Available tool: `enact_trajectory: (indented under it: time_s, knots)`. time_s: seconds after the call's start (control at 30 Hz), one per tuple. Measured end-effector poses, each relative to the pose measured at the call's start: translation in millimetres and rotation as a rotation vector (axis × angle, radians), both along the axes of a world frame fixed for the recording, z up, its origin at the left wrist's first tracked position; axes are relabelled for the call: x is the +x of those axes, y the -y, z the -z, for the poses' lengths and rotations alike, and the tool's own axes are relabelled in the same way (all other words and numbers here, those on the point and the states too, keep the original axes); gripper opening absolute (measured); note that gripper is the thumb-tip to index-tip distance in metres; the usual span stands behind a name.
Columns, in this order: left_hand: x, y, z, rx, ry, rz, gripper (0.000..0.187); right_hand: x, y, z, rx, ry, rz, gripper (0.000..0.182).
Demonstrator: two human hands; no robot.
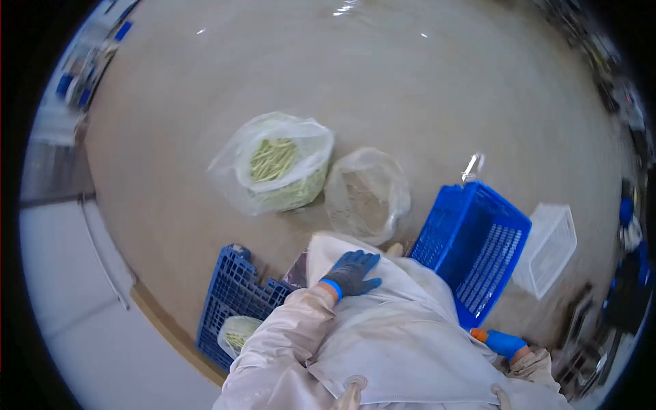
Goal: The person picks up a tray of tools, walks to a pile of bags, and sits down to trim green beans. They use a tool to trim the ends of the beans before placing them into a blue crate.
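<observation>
My left hand (pixel 351 273), in a grey and blue glove, lies flat on the white apron (pixel 396 335) over my lap, fingers spread. At the lower right, my right hand (pixel 502 343) wears a blue glove and is closed around an orange thing (pixel 480 335), beside the near corner of a blue basket (pixel 471 246). In front of me on the floor stands a clear bag of green stalks (pixel 273 160). Touching or nearly touching it is an open clear bag (pixel 369 195) with little visible inside.
A white crate (pixel 549 249) stands right of the blue basket. At the lower left are a blue pallet (pixel 236 294) and a small bag of stalks (pixel 239 333), near a white wall (pixel 82 287). Blurred equipment lines the right edge.
</observation>
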State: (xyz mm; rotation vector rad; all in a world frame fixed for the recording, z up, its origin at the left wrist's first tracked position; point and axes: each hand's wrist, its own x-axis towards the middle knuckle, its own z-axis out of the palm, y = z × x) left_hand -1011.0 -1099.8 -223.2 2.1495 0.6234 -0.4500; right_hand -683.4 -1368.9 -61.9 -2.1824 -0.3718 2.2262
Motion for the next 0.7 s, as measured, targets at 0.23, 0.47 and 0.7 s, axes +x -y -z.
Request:
enact_trajectory:
  time_s: [0.23, 0.47, 0.7]
  knots:
    - [63.3, 46.6, 12.5, -0.511, -0.13, 0.574, 0.073, -93.7, 39.0, 14.8, -0.045, -0.076, 0.259, 0.049]
    - [13.2, 21.0, 51.4, -0.572, 0.053, 0.728, 0.073, -217.0, -133.7, 87.5, -0.103, -0.145, 0.557, 0.048]
    - [-78.8, 86.3, 134.2, -0.887, 0.602, 0.811, 0.04, -204.4, 75.9, 162.0, -0.174, -0.26, 0.593, 0.049]
